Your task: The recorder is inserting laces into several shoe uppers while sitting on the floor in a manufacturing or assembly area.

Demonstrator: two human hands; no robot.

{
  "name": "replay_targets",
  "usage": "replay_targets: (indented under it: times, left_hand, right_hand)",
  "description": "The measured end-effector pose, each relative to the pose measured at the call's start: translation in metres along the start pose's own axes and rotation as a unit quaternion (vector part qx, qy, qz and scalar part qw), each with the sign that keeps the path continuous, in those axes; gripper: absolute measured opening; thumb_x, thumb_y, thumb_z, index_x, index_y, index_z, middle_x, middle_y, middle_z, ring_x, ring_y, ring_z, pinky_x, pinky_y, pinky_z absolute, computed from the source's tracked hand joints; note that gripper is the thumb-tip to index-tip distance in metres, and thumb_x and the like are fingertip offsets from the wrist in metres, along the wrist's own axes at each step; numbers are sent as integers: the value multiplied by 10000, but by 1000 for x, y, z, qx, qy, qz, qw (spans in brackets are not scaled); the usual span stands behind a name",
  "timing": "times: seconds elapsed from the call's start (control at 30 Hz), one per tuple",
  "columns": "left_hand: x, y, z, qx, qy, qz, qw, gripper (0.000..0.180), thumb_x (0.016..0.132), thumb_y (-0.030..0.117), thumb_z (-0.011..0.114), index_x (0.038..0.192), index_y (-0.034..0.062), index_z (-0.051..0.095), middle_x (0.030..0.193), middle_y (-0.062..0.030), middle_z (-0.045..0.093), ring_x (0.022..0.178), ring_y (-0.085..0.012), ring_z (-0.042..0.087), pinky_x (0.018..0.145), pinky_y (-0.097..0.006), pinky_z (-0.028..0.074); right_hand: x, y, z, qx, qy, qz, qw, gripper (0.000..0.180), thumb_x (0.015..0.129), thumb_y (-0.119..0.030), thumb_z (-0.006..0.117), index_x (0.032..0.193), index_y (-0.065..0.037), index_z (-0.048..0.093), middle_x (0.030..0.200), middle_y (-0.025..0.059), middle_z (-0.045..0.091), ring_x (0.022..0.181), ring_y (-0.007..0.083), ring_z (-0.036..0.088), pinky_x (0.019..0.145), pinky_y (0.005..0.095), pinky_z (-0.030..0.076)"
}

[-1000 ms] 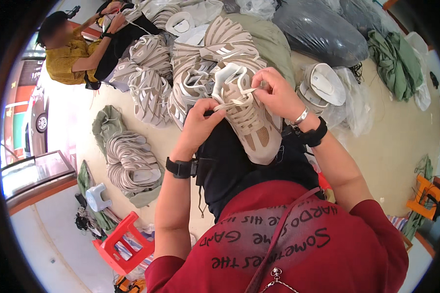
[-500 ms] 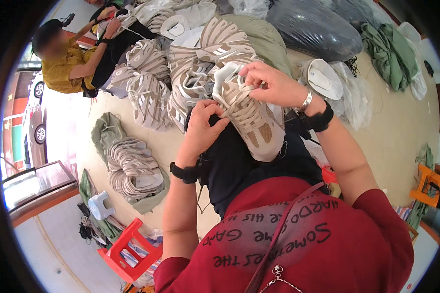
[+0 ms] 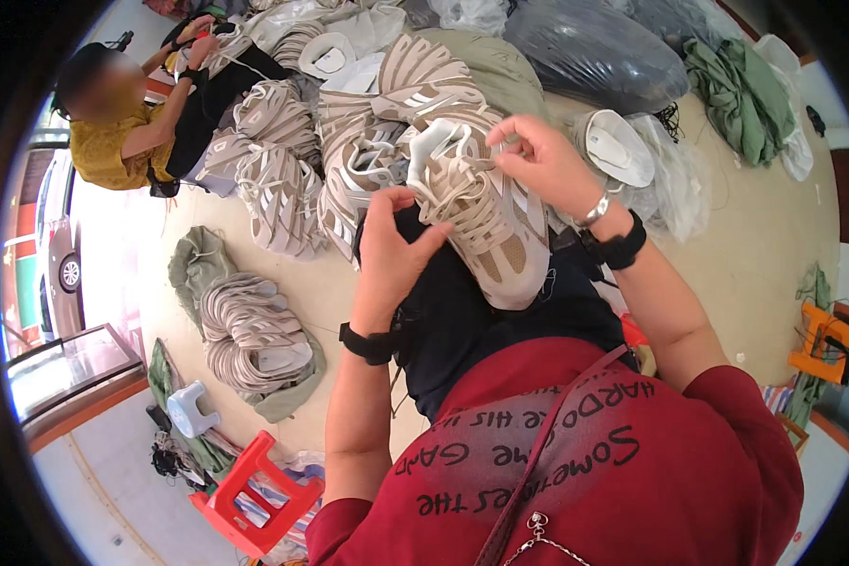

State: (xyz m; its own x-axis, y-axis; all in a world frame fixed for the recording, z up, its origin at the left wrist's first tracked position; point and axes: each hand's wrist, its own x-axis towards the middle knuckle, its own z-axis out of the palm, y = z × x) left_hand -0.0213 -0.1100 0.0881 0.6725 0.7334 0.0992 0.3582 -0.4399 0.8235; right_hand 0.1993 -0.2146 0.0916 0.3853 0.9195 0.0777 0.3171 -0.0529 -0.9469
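Note:
A beige and tan sneaker (image 3: pixel 505 255) with a white lining rests on my lap, toe toward me. Its cream shoelace (image 3: pixel 472 212) is threaded across the tongue, with loose loops near the collar. At the shoe's left side is my left hand (image 3: pixel 391 247), open, thumb and forefinger apart and the thumb tip close to the laces. Right of the collar, my right hand (image 3: pixel 545 168) is raised with bent fingers that look parted, and I see nothing held in them. Just beyond the shoe, rows of similar sneakers (image 3: pixel 434 80) are packed together.
At the upper left, a person in a yellow top (image 3: pixel 113 141) handles a shoe. More stacked sneakers (image 3: pixel 255 330) lie on a green cloth. A red stool (image 3: pixel 255 500), a pale blue stool (image 3: pixel 193 407), a dark plastic bag (image 3: pixel 599 57) and an orange stool (image 3: pixel 821 344) stand around.
My hands have come off the laces. The right hand moved slightly up and right, and the left thumb and forefinger spread apart. The sneaker stays on my lap.

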Motion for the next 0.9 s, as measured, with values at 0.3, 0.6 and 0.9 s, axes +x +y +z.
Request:
replay_targets:
  times: [0.3, 0.6, 0.9]
  left_hand:
    - [13, -8, 5, 34, 27, 20, 999, 132, 780, 66, 686, 835, 15, 578, 885, -129, 568, 878, -332, 565, 779, -395, 449]
    - [1, -14, -2, 55, -109, 73, 990, 181, 789, 55, 681, 919, 6, 566, 1021, -121, 582, 990, -272, 561, 905, -339, 430]
    - [16, 15, 3, 61, 22, 138, 988, 408, 757, 52, 690, 1156, 58, 606, 1116, -137, 604, 1090, -312, 553, 957, -389, 418]
  right_hand:
    - [-26, 11, 3, 23, -75, 42, 996, 172, 843, -111, 610, 1000, -41, 598, 862, 2, 595, 702, 74, 533, 647, 239, 456]
    - [-25, 20, 4, -111, -131, -161, 972, 160, 832, -114, 585, 977, -48, 599, 910, 76, 600, 726, 179, 581, 665, 315, 473]
    - [-23, -3, 11, -3, -63, -17, 998, 227, 835, -63, 543, 1056, -61, 593, 822, 74, 572, 696, 168, 558, 658, 310, 460]
